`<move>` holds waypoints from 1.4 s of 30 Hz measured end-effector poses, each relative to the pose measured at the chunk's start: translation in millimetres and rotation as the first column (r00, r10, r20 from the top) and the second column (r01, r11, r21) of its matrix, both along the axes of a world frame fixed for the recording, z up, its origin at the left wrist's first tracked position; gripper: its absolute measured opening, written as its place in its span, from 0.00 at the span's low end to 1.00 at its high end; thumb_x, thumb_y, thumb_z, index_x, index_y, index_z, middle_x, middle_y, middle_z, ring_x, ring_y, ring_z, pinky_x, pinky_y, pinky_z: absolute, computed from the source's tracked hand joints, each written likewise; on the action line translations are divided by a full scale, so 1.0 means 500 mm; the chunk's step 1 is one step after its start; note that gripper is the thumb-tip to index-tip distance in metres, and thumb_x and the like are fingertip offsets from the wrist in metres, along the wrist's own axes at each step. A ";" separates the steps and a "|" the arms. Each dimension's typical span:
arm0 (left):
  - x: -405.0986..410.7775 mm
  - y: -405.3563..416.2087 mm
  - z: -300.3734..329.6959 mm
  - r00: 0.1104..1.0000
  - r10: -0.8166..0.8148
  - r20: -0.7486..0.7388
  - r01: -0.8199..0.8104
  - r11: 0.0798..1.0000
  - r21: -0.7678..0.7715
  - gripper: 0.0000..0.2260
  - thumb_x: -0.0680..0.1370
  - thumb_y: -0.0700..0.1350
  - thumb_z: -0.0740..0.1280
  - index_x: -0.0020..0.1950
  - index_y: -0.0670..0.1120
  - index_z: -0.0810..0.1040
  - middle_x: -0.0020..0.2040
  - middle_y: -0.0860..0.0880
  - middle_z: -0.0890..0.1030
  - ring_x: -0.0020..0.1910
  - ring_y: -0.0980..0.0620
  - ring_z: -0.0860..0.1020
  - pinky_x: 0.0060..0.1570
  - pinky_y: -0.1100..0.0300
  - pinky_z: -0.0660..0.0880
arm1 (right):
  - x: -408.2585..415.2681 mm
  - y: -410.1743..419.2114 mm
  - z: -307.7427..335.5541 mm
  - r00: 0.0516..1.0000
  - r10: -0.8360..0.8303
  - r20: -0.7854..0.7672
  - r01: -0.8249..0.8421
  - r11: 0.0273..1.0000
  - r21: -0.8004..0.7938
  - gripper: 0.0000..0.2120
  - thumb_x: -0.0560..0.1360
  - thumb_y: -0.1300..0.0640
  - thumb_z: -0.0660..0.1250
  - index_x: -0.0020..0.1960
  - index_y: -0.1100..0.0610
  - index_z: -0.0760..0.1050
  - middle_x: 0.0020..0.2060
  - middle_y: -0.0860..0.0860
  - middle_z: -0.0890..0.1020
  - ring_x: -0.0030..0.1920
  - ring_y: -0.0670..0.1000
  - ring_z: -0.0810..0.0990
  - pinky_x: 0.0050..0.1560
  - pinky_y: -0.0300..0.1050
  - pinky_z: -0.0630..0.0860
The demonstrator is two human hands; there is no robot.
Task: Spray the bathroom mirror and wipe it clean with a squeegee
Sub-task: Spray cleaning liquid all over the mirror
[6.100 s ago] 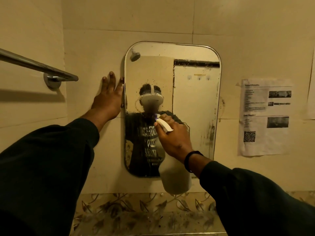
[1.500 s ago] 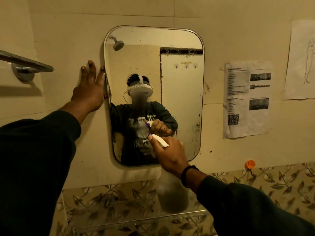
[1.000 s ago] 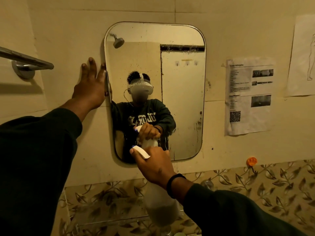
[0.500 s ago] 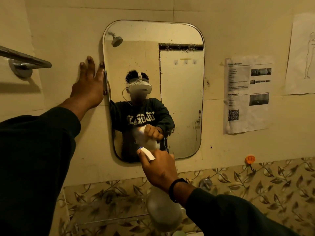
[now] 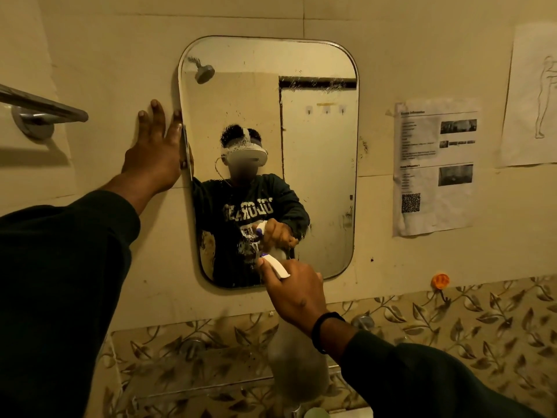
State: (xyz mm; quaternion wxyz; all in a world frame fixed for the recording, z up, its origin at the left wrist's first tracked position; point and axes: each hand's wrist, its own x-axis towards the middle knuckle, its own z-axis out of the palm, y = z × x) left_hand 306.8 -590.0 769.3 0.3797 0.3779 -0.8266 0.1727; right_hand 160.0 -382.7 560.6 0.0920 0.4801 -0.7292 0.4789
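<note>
While right hand grips spray bottle, contents unclear, left hand spread flat beside mirror

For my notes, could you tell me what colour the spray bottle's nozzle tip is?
Purple, on the white spray bottle, in the head view.

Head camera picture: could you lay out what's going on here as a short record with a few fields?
place: tiled bathroom wall with a mirror
left hand: flat on the wall, fingers at the mirror's left edge
right hand: gripping a spray bottle, nozzle aimed at the lower mirror
mirror surface: droplets and streaks, heaviest low down
squeegee: not in view
nearby: towel bar at left, printed sheet at right
stage: spraying, wiping not yet begun
</note>
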 end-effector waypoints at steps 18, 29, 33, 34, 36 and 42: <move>0.002 0.008 0.001 1.000 0.008 0.011 -0.008 1.000 0.000 0.41 0.77 0.43 0.67 0.79 0.52 0.40 0.78 0.45 0.34 0.77 0.40 0.37 0.65 0.34 0.63 | -0.036 0.032 0.004 0.995 -0.063 0.073 0.064 0.998 -0.016 0.22 0.77 0.36 0.57 0.34 0.50 0.72 0.30 0.47 0.77 0.34 0.50 0.77 0.46 0.55 0.77; 0.001 0.013 0.002 1.000 0.000 0.002 0.000 1.000 0.017 0.41 0.77 0.42 0.67 0.79 0.52 0.41 0.78 0.46 0.34 0.77 0.41 0.37 0.64 0.33 0.64 | -0.049 0.047 0.011 0.994 -0.093 0.063 0.095 0.995 -0.024 0.24 0.77 0.34 0.56 0.35 0.51 0.74 0.28 0.47 0.77 0.31 0.48 0.76 0.41 0.51 0.76; 0.002 0.013 0.002 1.000 -0.002 0.000 0.002 1.000 0.019 0.40 0.78 0.42 0.67 0.79 0.52 0.42 0.78 0.47 0.34 0.77 0.41 0.37 0.64 0.33 0.64 | -0.063 0.060 0.017 0.990 -0.089 0.114 0.096 0.994 -0.058 0.20 0.78 0.38 0.59 0.34 0.48 0.73 0.30 0.48 0.80 0.34 0.49 0.79 0.43 0.53 0.79; 0.002 0.013 0.002 1.000 -0.003 -0.003 0.003 1.000 0.019 0.40 0.78 0.43 0.67 0.79 0.52 0.42 0.78 0.47 0.34 0.77 0.41 0.37 0.64 0.33 0.64 | -0.068 0.064 0.015 0.989 -0.088 0.117 0.093 0.995 -0.042 0.20 0.78 0.37 0.58 0.35 0.48 0.73 0.32 0.48 0.81 0.36 0.50 0.80 0.46 0.54 0.79; 0.002 0.013 0.002 1.000 -0.004 -0.005 0.004 1.000 0.014 0.40 0.78 0.43 0.67 0.79 0.52 0.41 0.78 0.46 0.34 0.77 0.41 0.37 0.64 0.33 0.64 | -0.078 0.071 0.013 0.988 -0.100 0.117 0.103 0.994 -0.022 0.21 0.78 0.36 0.58 0.36 0.49 0.75 0.33 0.48 0.82 0.37 0.50 0.80 0.49 0.56 0.78; 0.001 0.010 0.001 1.000 0.001 -0.002 -0.001 1.000 0.003 0.40 0.77 0.42 0.67 0.79 0.52 0.42 0.78 0.46 0.35 0.77 0.41 0.37 0.63 0.33 0.64 | -0.107 0.092 0.018 0.969 -0.207 0.133 0.210 0.978 -0.012 0.19 0.78 0.36 0.58 0.34 0.47 0.70 0.33 0.48 0.80 0.38 0.52 0.80 0.51 0.59 0.77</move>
